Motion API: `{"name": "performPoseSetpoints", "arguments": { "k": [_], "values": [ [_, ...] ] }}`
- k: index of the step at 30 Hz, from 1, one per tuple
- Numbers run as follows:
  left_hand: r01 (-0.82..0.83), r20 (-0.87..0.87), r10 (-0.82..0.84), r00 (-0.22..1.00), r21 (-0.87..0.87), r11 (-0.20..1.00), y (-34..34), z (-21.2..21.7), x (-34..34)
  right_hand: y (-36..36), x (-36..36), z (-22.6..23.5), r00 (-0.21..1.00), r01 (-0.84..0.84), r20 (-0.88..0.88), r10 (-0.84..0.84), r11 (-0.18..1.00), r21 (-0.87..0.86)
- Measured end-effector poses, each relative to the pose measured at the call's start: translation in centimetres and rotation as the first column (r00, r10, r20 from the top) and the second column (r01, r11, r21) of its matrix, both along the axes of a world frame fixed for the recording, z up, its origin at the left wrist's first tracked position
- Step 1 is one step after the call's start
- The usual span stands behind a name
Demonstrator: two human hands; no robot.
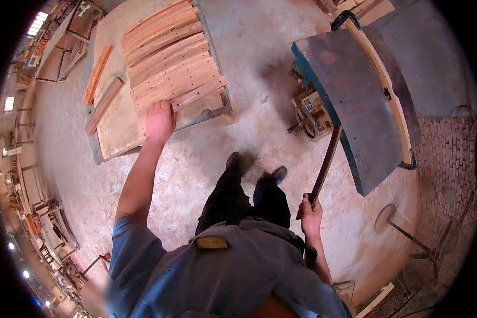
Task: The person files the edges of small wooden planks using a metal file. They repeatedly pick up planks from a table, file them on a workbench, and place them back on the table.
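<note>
My left hand (160,122) is stretched forward to the near edge of a row of wooden slats (169,63) with small dark holes. Its fingers are curled over the nearest slat, and their tips are partly hidden. The slats lie side by side on a low, board-topped stand (119,140). Down at my right side, my right hand (310,214) is closed round the lower end of a dark brown wooden strip (326,164). The strip slants up to the edge of a machine's grey metal table (350,85).
A pale wooden fence (381,74) runs along the metal table, with a handwheel (305,124) below it. Two loose slats (105,106) lie left of the row. A brick wall (445,159) stands at the right. Racks and timber (53,222) line the far left.
</note>
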State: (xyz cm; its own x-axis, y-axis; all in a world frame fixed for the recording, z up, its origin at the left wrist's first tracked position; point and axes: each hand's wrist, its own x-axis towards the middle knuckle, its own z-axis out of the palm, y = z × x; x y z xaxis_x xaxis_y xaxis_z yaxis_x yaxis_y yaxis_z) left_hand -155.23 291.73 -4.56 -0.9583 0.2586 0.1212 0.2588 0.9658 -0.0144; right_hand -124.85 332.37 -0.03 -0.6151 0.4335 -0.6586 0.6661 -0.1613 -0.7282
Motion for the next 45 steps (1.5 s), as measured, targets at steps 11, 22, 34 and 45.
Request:
{"name": "performPoseSetpoints", "arguments": {
  "k": [11,22,34,45],
  "values": [
    [-0.564,0.491,-0.278,0.825,0.723,-0.397,19.4,6.6,12.0,15.6,5.8,1.7,0.991,-0.015,-0.129,0.021,0.999,0.048],
    [-0.646,0.309,-0.585,0.750,0.536,-0.544,34.5,10.9,15.7,28.9,13.1,2.5,0.974,0.136,-0.191,-0.125,0.990,0.047],
    [-0.724,0.340,-0.655,0.675,0.478,-0.498,44.4,8.9,12.6,32.1,12.6,3.9,0.982,0.153,-0.124,-0.145,0.986,0.060],
    [-0.619,0.351,-0.531,0.771,0.607,-0.497,49.2,10.9,14.8,37.7,11.5,1.8,0.987,0.062,-0.147,-0.070,0.996,-0.056]
  ]
}}
